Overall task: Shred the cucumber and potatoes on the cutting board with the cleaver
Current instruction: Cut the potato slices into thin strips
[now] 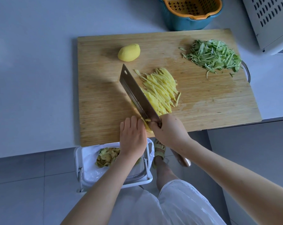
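On the wooden cutting board [210, 101] my right hand [168, 129] grips the cleaver [137, 93], its blade slanting up and left across a row of potato slices [151, 99]. My left hand [132, 135] presses, fingers curled, on the near end of the slices by the board's front edge. Right of the blade lies a heap of yellow potato shreds [161, 85]. A whole peeled potato [129, 52] rests at the board's far left. Green cucumber shreds [213, 56] are piled at the far right corner.
A blue bowl with an orange strainer [192, 12] stands behind the board. A grey perforated appliance [270, 21] sits at the far right. Below the counter edge, a white bin [108, 161] holds peelings. My foot in a sandal [159, 151] is on the tiled floor.
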A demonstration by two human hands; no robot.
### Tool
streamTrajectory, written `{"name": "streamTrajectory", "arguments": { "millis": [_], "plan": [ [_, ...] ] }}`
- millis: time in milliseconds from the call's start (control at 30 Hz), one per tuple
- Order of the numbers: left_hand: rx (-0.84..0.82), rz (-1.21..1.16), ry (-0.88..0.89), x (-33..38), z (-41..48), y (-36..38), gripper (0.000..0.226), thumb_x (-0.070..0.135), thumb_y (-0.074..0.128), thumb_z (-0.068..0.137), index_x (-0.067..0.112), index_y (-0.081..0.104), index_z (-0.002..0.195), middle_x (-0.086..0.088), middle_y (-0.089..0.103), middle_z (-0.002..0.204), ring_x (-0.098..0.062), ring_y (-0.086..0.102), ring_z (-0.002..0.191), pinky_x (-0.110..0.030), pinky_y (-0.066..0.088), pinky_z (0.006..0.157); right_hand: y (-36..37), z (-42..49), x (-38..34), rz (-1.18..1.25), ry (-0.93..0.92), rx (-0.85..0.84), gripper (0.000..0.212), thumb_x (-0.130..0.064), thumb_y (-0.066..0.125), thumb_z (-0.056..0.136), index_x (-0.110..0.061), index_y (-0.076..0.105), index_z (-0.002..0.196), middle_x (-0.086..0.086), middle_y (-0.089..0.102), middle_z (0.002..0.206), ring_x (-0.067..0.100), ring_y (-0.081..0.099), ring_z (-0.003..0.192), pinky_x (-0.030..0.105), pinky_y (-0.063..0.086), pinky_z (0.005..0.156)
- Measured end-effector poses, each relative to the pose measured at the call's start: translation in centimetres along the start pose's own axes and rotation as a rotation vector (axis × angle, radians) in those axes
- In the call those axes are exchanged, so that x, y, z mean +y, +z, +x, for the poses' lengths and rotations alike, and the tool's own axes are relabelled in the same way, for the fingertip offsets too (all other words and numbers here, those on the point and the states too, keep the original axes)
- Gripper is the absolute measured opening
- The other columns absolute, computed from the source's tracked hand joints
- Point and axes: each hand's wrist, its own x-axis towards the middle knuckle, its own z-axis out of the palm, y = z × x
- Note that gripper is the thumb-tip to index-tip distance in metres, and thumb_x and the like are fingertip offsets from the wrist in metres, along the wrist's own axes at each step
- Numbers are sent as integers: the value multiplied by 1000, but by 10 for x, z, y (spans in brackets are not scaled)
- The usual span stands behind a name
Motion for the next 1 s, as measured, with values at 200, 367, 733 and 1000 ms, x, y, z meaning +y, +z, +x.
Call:
{"name": "streamTrajectory", "arguments": {
  "millis": [200, 367, 733, 1000],
  "plan": [
    [22, -77, -95, -2, 0, -3, 15, 10, 38, 83, 7, 50, 75, -10, 47, 73, -25, 41, 67, -34, 25, 65, -3, -20, 13, -56, 9, -17, 41, -20, 46, 90, -11, 30, 54, 4, 31, 49, 20, 26, 46, 27, 21, 45],
    [-4, -89, -72, -1, 0, -3, 10, 11, 38, 80, 11, 46, 75, -9, 46, 74, -22, 33, 72, -34, 23, 65, 9, -5, 8, -64, 29, -31, 42, -21, 46, 92, -13, 32, 53, 2, 32, 49, 18, 28, 44, 25, 20, 42],
    [-75, -236, -22, -7, 7, -16, 35, 38, 42, 94, 8, 52, 80, -7, 51, 77, -25, 45, 73, -36, 35, 67, -32, 53, -3, 176, -2, -31, 33, -16, 49, 88, -7, 44, 57, 2, 42, 43, 18, 52, 35, 14, 29, 30],
    [-143, -180, 181, -11, 21, -8, 54, 64, 46, 81, 9, 50, 82, -6, 52, 77, -25, 48, 72, -37, 40, 67, -53, 48, 8, 268, -18, 19, 39, -12, 51, 88, -9, 42, 50, 8, 44, 45, 10, 48, 26, 24, 38, 39]
  ]
}}
